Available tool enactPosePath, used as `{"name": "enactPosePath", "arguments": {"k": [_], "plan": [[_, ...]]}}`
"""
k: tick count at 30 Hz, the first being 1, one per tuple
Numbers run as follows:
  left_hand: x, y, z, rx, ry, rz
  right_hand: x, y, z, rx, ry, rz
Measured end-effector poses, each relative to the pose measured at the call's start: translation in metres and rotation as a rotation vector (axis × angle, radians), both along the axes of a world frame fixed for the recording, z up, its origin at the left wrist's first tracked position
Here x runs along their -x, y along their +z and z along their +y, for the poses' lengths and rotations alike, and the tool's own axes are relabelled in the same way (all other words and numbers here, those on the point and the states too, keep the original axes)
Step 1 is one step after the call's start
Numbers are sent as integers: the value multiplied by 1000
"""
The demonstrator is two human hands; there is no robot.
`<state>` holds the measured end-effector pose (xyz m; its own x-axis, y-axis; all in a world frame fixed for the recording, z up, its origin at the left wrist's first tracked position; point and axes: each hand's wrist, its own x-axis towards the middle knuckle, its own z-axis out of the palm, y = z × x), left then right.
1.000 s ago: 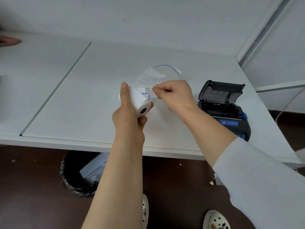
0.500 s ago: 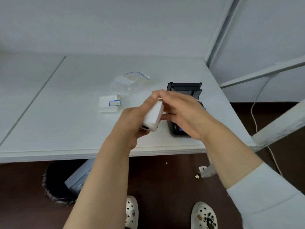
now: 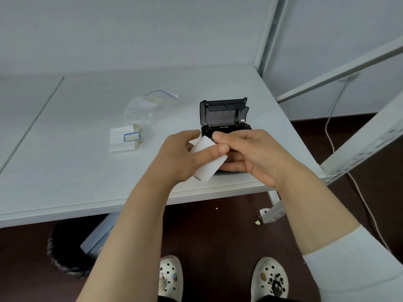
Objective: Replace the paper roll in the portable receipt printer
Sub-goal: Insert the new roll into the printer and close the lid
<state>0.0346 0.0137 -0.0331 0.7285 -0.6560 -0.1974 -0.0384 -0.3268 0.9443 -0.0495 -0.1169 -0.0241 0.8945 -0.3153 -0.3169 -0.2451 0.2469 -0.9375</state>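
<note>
A white paper roll [image 3: 207,165] is held between both hands just in front of the black receipt printer [image 3: 222,115]. The printer's lid stands open toward the far side, and its lower body is mostly hidden behind my hands. My left hand [image 3: 181,158] wraps the roll from the left with its thumb across the top. My right hand [image 3: 250,155] pinches the roll's upper right end with thumb and fingers. The roll lies tilted, its near end pointing down toward the table edge.
A torn white wrapper with a blue-edged sticker [image 3: 125,139] lies left of the printer, a clear zip bag [image 3: 150,105] behind it. The white table [image 3: 76,171] ends at a metal shelf frame [image 3: 357,144] on the right. A black bin [image 3: 65,253] stands underneath.
The wrapper went down onto the table. Both hands carried the roll rightward to just in front of the open printer, and the right hand now grips the roll's end.
</note>
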Motion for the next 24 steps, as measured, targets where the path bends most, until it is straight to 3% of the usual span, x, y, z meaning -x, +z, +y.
{"name": "enactPosePath", "arguments": {"k": [6, 9, 13, 16, 24], "plan": [[1, 2, -3, 73, -100, -240, 7, -3, -1, 88, -65, -60], [2, -1, -5, 165, -40, -148, 5, -7, 0, 269, -241, -158], [2, 6, -11, 194, 159, 202, 5, -22, 3, 660, -330, -251], [6, 2, -21, 144, 220, 129, 6, -29, 8, 872, -283, -340], [6, -4, -24, 188, 342, 86, 6, -24, 10, 937, -194, -320]]}}
